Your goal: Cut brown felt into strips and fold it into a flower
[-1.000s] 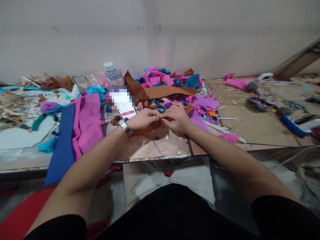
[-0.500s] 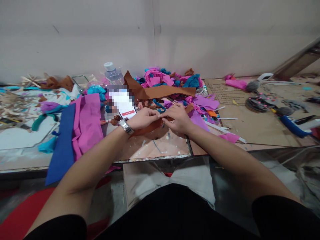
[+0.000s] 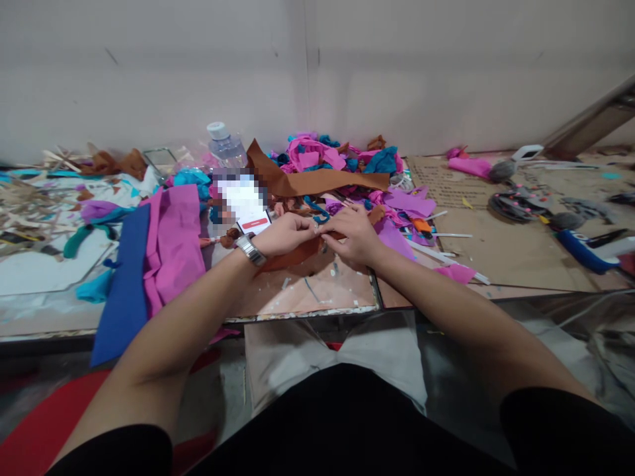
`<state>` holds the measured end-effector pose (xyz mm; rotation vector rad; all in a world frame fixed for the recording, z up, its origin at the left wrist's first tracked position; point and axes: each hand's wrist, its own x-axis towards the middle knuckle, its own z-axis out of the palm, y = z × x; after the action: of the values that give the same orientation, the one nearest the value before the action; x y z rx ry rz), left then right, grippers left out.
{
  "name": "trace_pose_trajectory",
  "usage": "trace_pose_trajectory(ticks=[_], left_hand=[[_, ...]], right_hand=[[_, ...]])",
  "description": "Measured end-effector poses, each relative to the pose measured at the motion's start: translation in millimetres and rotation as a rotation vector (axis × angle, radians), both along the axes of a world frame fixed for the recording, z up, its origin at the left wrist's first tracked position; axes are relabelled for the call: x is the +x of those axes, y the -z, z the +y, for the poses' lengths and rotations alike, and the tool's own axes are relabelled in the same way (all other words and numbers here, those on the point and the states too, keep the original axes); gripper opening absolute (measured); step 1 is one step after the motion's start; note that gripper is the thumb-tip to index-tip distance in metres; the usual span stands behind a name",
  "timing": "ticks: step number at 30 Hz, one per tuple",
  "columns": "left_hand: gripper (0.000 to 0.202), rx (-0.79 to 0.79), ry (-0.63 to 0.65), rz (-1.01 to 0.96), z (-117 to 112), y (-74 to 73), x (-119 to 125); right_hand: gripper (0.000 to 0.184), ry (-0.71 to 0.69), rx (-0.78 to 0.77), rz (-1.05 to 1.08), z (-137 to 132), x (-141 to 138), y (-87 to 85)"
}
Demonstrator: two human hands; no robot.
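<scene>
My left hand and my right hand meet above the front part of the table, fingertips pinched close together. Between them they grip a brown crepe paper strip; one end hangs below my left hand and the other shows past my right knuckles. What exactly lies between the fingertips is hidden. Just behind my left wrist lies a lit phone, partly blurred out. Beyond the hands a wider brown paper sheet rests on the scraps. A small stick with a brown wad lies left of my watch.
Pink crepe paper and a blue sheet overhang the front edge at left. A capped bottle stands near the wall. Pink and teal scraps pile behind. On cardboard at right lie white sticks, an orange cutter and a pin cushion.
</scene>
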<state>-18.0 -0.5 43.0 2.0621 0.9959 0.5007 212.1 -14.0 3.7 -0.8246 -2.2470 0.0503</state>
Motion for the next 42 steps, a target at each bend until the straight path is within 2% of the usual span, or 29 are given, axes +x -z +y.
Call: trace_pose_trajectory(ticks=[11,18,25,42], left_hand=[[0.052,-0.012,0.001,0.041,1.1,0.0,0.1],[0.045,-0.074,0.045,0.0,1.7,1.0,-0.3],[0.043,-0.051,0.056,0.035,0.4,-1.4,-1.0],[0.035,-0.042,0.068,0.058,-2.2,-0.8,0.0]], right_hand=[[0.015,-0.015,-0.005,-0.003,0.2,-0.3,-0.6],[0.011,0.019,-0.021,0.033,1.2,0.5,0.9],[0.015,-0.025,-0.012,0.022,2.8,0.7,2.5],[0.011,0.009,-0.041,-0.024,2.5,-2.1,-0.3]])
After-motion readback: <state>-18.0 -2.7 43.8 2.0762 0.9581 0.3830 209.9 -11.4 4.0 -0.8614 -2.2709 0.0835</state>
